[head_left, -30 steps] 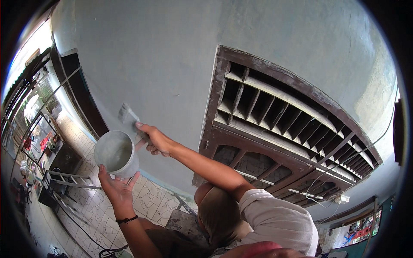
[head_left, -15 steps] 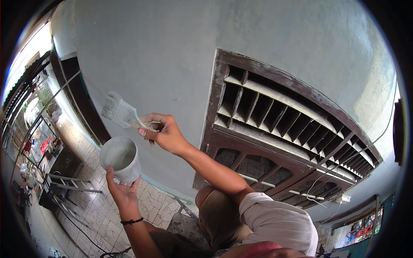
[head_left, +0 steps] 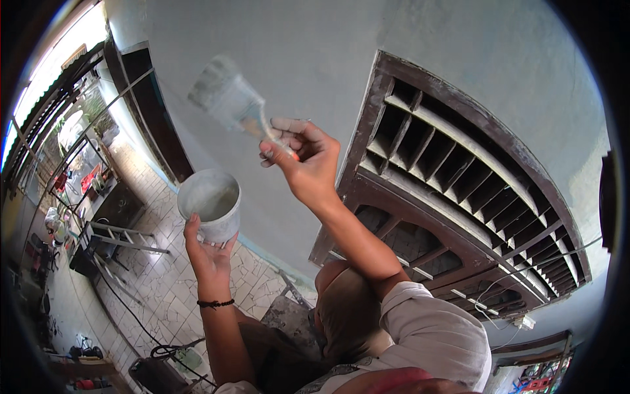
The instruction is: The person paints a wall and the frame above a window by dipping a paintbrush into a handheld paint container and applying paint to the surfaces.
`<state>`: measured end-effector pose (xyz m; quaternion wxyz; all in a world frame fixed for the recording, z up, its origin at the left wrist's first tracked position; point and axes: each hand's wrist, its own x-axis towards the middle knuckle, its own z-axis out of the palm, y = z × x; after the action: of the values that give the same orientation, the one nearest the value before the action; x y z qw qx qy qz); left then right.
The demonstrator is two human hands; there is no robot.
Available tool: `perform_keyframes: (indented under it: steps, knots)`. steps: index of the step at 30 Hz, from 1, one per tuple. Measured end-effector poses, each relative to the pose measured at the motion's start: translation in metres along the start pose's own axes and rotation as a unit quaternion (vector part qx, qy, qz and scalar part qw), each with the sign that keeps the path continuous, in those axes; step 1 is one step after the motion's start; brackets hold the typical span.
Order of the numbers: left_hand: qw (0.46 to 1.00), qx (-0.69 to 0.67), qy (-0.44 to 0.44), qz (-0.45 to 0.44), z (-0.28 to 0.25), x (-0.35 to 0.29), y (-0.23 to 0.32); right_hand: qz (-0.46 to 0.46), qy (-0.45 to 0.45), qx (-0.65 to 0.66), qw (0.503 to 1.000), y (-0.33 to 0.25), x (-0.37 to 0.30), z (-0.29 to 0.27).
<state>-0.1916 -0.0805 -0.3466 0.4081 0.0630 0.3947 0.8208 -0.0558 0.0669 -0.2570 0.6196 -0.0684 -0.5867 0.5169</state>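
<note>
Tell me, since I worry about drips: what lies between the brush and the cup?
Nothing solid: in the head view the brush is raised apart above the cup, and only bare grey wall shows behind that gap.

Single head view, close, facing a grey wall (head_left: 315, 65) and louvred vent (head_left: 459, 177).

Wall (head_left: 367, 46) matt grey, smooth plaster. Vent (head_left: 459, 164) dark worn wood, dusty slats. Cup (head_left: 210, 203) paint-smeared plastic, dull. Brush (head_left: 226, 98) bristles grey-coated. Floor (head_left: 157, 282) cracked pale tile, slight sheen.
</note>
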Motion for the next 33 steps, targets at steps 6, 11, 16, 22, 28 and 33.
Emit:
perform_keyframes:
  steps: [6,11,16,22,28,33]
  knots:
    - [0.999,0.012,-0.023,0.023,-0.001,-0.003,0.010,0.247,-0.029,0.070,0.966,0.002,0.006,-0.005]
    - [0.999,0.003,-0.032,0.034,-0.001,-0.005,0.011,0.254,-0.075,0.115,0.957,0.006,0.006,-0.007]
    - [0.998,-0.001,-0.044,0.045,-0.007,-0.006,0.019,0.363,-0.122,0.186,0.905,0.015,0.005,-0.003]
    - [0.997,-0.015,-0.020,0.071,-0.023,-0.013,0.043,0.416,-0.099,0.284,0.858,0.021,0.002,0.005]
    - [0.992,-0.016,0.050,0.112,-0.047,-0.011,0.074,0.426,-0.094,0.295,0.850,0.025,0.005,0.007]
    - [0.987,-0.024,0.074,0.141,-0.099,-0.038,0.091,0.440,-0.106,0.297,0.841,0.029,0.000,0.010]
